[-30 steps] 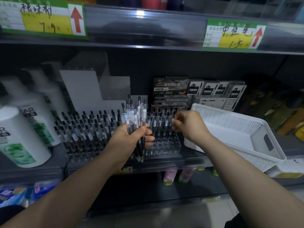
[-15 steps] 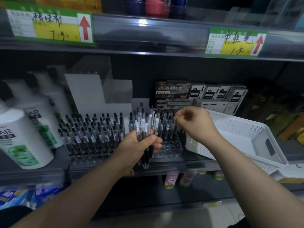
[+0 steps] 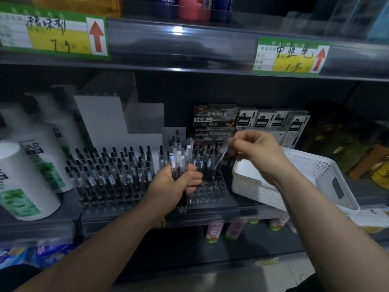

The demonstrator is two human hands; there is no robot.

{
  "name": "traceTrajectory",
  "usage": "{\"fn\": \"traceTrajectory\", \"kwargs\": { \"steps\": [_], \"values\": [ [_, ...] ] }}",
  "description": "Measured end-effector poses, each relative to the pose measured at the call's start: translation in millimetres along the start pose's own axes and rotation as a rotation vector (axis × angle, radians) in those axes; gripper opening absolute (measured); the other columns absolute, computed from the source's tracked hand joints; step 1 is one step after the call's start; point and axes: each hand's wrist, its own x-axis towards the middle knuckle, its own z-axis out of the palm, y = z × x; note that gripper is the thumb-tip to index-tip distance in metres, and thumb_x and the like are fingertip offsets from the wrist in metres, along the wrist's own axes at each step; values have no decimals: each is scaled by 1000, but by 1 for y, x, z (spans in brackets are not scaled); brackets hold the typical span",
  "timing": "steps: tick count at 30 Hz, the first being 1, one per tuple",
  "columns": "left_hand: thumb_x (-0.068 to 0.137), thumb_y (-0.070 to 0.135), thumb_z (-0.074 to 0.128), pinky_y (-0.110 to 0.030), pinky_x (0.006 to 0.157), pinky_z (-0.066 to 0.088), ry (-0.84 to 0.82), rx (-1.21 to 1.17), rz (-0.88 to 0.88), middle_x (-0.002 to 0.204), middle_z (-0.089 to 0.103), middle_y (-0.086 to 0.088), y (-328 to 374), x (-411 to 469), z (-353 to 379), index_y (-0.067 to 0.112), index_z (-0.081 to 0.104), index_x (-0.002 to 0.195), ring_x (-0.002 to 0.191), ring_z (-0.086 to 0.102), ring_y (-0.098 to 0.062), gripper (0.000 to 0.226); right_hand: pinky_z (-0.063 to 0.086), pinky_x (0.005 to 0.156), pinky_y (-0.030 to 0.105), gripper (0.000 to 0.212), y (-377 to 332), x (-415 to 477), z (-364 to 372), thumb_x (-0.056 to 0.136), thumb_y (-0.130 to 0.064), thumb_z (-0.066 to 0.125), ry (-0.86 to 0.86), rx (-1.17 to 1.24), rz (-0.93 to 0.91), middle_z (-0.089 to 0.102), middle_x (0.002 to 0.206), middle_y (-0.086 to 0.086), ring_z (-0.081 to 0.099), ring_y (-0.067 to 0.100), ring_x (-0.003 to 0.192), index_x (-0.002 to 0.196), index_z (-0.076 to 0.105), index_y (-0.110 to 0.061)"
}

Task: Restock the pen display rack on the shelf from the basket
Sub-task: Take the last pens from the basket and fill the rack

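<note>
The pen display rack (image 3: 210, 193) stands on the shelf (image 3: 231, 214). Its left rows are full of upright pens and its right front holes are bare. Your left grip (image 3: 174, 186) curls round a bundle of pens (image 3: 179, 154) in front of the rack. Your right grip (image 3: 254, 150) pinches one blurred pen (image 3: 220, 159), tilted tip-down over the rack's right end. The white basket (image 3: 315, 171) sits just right of the rack.

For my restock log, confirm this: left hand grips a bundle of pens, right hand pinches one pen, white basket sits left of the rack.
One error: the head view shows the white basket right of the rack, not left. The rest stands.
</note>
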Motion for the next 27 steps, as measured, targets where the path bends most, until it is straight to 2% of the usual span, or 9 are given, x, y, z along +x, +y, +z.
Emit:
{"fn": "traceTrajectory", "kwargs": {
  "steps": [3, 6, 10, 13, 17, 19, 24, 27],
  "values": [
    [98, 10, 52, -32, 80, 59, 46, 36, 59, 92, 75, -5, 2, 1, -5, 13, 63, 103, 86, 73, -15, 13, 54, 54, 22, 8, 3, 7, -14, 88, 4, 59, 174, 41, -20, 67, 62, 4, 63, 11, 56, 80, 60, 0],
    [98, 10, 51, -34, 77, 60, 56, 10, 63, 88, 75, -6, 4, -2, -6, 11, 60, 109, 82, 73, -19, 14, 60, 67, 32, 13, 14, 11, -9, 88, -1, 63, 263, -92, -29, 67, 69, 10, 66, 17, 60, 77, 58, -7],
    [98, 14, 51, -35, 80, 59, 35, 37, 57, 91, 76, -3, 4, -5, -7, 11, 57, 109, 87, 73, -18, 12, 59, 73, 39, 15, 27, 15, -2, 87, -4, 65, 242, -229, -59, 65, 71, 11, 68, 27, 68, 75, 58, -11],
    [98, 16, 52, -35, 81, 58, 37, 27, 49, 92, 76, -2, 5, -6, -11, 9, 57, 108, 88, 73, -18, 13, 59, 71, 40, 17, 33, 16, 3, 87, -6, 65, 224, -329, -77, 67, 74, 15, 70, 32, 73, 73, 58, -13],
    [98, 16, 53, -28, 73, 59, 42, 0, 28, 93, 76, -4, 5, -6, -14, 5, 60, 109, 86, 73, -20, 18, 56, 64, 30, 16, 35, 21, 6, 88, -9, 65, 246, -377, -98, 70, 79, 17, 71, 28, 72, 75, 59, -15],
    [98, 17, 53, -24, 69, 58, 42, 5, 27, 93, 76, -4, 5, -6, -15, 4, 61, 108, 86, 73, -19, 18, 55, 65, 30, 13, 36, 22, 5, 88, -11, 64, 265, -414, -109, 71, 77, 14, 70, 26, 71, 76, 60, -13],
    [98, 15, 53, -27, 72, 60, 63, -30, 20, 93, 76, -6, 5, -4, -15, 4, 61, 106, 87, 73, -22, 16, 55, 68, 32, 11, 43, 24, 5, 88, -11, 64, 227, -484, -78, 71, 76, 12, 70, 24, 71, 79, 63, -5],
    [97, 15, 55, -33, 78, 59, 77, -50, 16, 93, 76, -6, 3, -3, -15, 6, 64, 103, 90, 73, -21, 14, 53, 59, 27, 15, 47, 24, 9, 88, -9, 64, 145, -556, -38, 70, 70, 8, 67, 16, 58, 73, 61, -7]
  ]
}}
